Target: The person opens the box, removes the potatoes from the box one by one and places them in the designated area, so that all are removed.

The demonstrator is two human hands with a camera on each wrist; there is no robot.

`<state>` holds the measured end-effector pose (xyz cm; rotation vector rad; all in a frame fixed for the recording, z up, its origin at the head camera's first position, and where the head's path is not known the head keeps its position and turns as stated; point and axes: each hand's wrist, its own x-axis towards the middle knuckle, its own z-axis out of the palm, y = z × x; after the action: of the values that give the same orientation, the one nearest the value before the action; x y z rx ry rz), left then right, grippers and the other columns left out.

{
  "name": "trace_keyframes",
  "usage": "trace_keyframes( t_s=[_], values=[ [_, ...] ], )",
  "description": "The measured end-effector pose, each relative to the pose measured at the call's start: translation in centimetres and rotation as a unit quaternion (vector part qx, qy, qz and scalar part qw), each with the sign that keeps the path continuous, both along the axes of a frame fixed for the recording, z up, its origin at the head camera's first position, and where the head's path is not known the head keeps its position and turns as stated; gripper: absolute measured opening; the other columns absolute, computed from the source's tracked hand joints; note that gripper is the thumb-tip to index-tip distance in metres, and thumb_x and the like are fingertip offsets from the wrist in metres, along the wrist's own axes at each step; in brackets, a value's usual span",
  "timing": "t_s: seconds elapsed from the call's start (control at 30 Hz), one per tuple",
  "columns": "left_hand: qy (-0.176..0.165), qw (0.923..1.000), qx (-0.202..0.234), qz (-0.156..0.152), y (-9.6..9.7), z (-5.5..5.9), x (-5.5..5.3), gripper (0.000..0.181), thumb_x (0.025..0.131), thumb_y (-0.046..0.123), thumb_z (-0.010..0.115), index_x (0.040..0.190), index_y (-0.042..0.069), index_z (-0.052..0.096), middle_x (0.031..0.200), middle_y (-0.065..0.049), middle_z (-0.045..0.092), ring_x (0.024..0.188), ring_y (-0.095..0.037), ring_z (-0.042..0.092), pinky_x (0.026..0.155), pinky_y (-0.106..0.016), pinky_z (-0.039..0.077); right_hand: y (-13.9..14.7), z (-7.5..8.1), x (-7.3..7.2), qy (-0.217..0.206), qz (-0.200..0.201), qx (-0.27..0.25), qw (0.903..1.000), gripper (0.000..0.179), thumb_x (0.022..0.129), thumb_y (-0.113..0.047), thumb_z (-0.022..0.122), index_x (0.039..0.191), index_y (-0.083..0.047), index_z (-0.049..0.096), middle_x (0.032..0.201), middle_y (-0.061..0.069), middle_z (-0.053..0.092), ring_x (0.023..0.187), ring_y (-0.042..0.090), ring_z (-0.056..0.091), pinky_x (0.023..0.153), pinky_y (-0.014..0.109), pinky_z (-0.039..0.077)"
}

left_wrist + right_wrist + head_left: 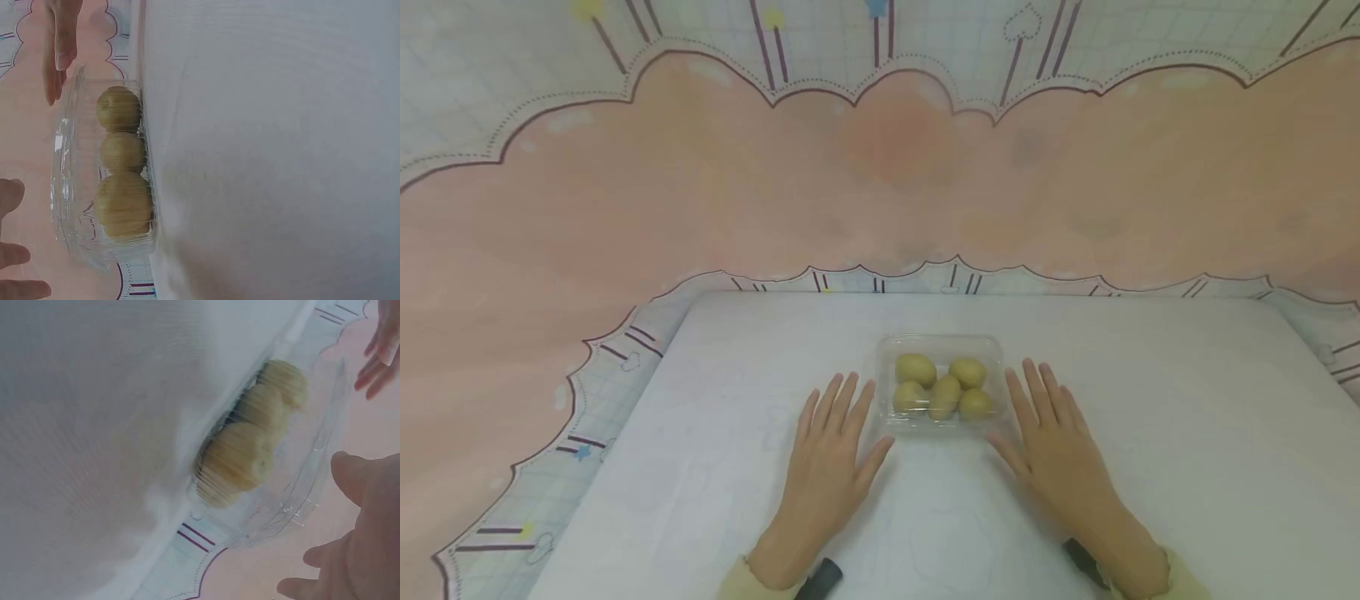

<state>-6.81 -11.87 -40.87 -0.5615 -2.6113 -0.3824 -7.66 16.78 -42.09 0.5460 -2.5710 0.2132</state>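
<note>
Both my hands hold nothing: my left hand [827, 467] and my right hand [1063, 462] lie palm down, fingers straight and spread, thumbs angled in toward each other. Whether the palms bear on the surface below, I cannot tell.

Between my fingertips, and slightly ahead of them, sits the clear plastic rectangular container [940, 339], its long axis running from my left fingers across to my right. Each index fingertip is just beside a short end, with no contact that I can make out. Neither hand is plainly nearer, though my right fingertips reach somewhat farther along their end. Inside are five yellow-green, egg-shaped fruits [915, 370], in a far pair and a near row of three.

Outward from my hands, the white flat tabletop [700, 492] gives room on both outer sides and between my thumbs and wrists. Its far edge lies beyond the container, nearer to it than the side edges are, and past that is the peach cloth with scalloped, pale-checked borders [760, 192].
</note>
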Motion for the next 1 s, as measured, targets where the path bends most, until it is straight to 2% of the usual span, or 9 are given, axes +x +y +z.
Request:
trace_keyframes(
  t_s=[0.13, 0.33, 0.57, 0.73, 1.0],
  values=[
    [0.017, 0.9995, 0.019, -0.016, 0.1, 0.2, -0.2, 0.060, 0.102, 0.045, 0.046, 0.148, 0.006, 0.044, 0.149, -0.019, 0.046, 0.142, -0.036, 0.038, 0.119, -0.055, 0.030, -0.2, 0.4, 0.0, -0.008, 0.005, -0.001, 1.0000, 0.082, 0.103, -0.062, 0.010, 0.151, 0.000, 0.033, 0.155, 0.026, 0.034, 0.143, 0.042, 0.032, 0.121, 0.054, 0.029],
    [0.008, 0.9980, 0.056, -0.027, 0.3, 0.4, -0.3, 0.060, 0.095, 0.031, 0.065, 0.145, 0.005, 0.047, 0.148, -0.017, 0.048, 0.139, -0.034, 0.043, 0.117, -0.053, 0.036, -0.5, 0.7, -0.3, -0.007, 0.032, -0.026, 0.9991, 0.079, 0.104, -0.060, 0.013, 0.147, 0.002, 0.038, 0.148, 0.028, 0.040, 0.135, 0.044, 0.040, 0.105, 0.060, 0.044],
    [-0.009, 0.9930, 0.107, -0.049, 0.8, 0.6, -0.7, 0.056, 0.093, 0.024, 0.070, 0.142, 0.003, 0.050, 0.146, -0.017, 0.050, 0.136, -0.033, 0.046, 0.114, -0.053, 0.040, -0.5, 0.8, -1.0, 0.006, 0.064, -0.038, 0.9972, 0.074, 0.106, -0.055, 0.018, 0.143, 0.004, 0.042, 0.143, 0.027, 0.046, 0.132, 0.043, 0.044, 0.103, 0.059, 0.046],
    [-0.016, 0.9933, 0.101, -0.053, 0.7, 0.4, -1.2, 0.056, 0.093, 0.022, 0.070, 0.142, 0.004, 0.050, 0.145, -0.015, 0.050, 0.136, -0.032, 0.046, 0.114, -0.050, 0.040, -0.4, 0.6, -1.6, -0.003, 0.088, -0.042, 0.9953, 0.071, 0.107, -0.053, 0.021, 0.142, 0.004, 0.044, 0.145, 0.026, 0.046, 0.134, 0.042, 0.044, 0.107, 0.059, 0.044],
    [-0.076, 0.9866, 0.133, -0.055, 0.5, 0.6, -1.7, 0.056, 0.094, 0.024, 0.069, 0.143, 0.007, 0.050, 0.147, -0.011, 0.049, 0.138, -0.029, 0.045, 0.115, -0.050, 0.040, 0.1, 0.7, -2.3, -0.021, 0.117, -0.028, 0.9926, 0.067, 0.106, -0.052, 0.029, 0.141, 0.003, 0.046, 0.146, 0.025, 0.045, 0.135, 0.041, 0.043, 0.109, 0.058, 0.042]
  ],
)
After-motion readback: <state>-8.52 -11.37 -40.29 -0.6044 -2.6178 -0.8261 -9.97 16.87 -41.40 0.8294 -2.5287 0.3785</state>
